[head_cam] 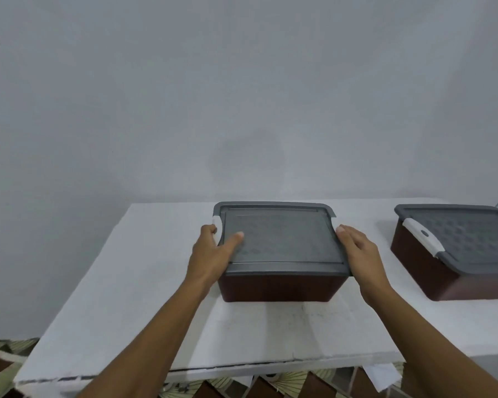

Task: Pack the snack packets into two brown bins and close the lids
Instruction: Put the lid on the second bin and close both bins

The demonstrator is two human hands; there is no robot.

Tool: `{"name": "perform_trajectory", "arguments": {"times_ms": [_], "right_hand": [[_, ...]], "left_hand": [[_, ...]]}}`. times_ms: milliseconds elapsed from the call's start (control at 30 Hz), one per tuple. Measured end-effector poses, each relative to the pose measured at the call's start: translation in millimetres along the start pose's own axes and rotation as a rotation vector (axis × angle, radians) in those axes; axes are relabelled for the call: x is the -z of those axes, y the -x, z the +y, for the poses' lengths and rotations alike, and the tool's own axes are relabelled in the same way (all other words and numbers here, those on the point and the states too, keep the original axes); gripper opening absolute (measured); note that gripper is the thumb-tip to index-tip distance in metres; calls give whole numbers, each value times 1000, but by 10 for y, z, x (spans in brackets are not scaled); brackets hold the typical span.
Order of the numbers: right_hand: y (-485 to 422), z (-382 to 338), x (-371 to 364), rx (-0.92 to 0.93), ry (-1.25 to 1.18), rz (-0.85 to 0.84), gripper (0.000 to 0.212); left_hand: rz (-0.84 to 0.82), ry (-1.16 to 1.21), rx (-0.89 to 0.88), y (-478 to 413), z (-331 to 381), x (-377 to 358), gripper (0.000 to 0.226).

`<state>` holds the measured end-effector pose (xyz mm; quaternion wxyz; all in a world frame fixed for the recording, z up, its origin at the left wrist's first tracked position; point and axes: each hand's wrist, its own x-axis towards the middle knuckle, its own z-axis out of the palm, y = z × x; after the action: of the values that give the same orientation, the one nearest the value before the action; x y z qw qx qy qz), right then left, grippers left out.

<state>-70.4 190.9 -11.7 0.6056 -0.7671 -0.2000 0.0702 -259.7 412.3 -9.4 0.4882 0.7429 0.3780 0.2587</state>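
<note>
Two bins (276,287) (414,262) on white table (127,282), grey wall (242,96) behind. My left hand (210,254) clamps one lid (282,242); right hand (360,254): grip indeterminate.

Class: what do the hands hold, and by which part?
The grey lid of the middle bin: left hand grips its left edge, thumb on top; right hand presses its right edge.

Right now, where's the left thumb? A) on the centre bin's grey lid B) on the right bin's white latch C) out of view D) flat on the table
A: the left hand rests its thumb on top of the grey lid of the centre bin, fingers curled at the lid's left edge.
</note>
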Motion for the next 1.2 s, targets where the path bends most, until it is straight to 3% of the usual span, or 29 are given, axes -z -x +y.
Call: {"name": "perform_trajectory", "arguments": {"times_ms": [133, 367, 800, 1200], "right_hand": [[-226, 130, 140, 31, -1, 4, 45], [-563, 263, -57, 125, 7, 36, 30], [-1561, 141, -693, 106, -35, 18, 15], [-2237, 123, -1099, 133, 6, 42, 21]], "left_hand": [[116, -84, -69, 7, 42, -263, 78], [232, -67, -236, -372, 96, -276, 46], [306, -37, -170, -1417, -3, -282, 16], [301, -72, -182, -2281, 15, -326, 22]]}}
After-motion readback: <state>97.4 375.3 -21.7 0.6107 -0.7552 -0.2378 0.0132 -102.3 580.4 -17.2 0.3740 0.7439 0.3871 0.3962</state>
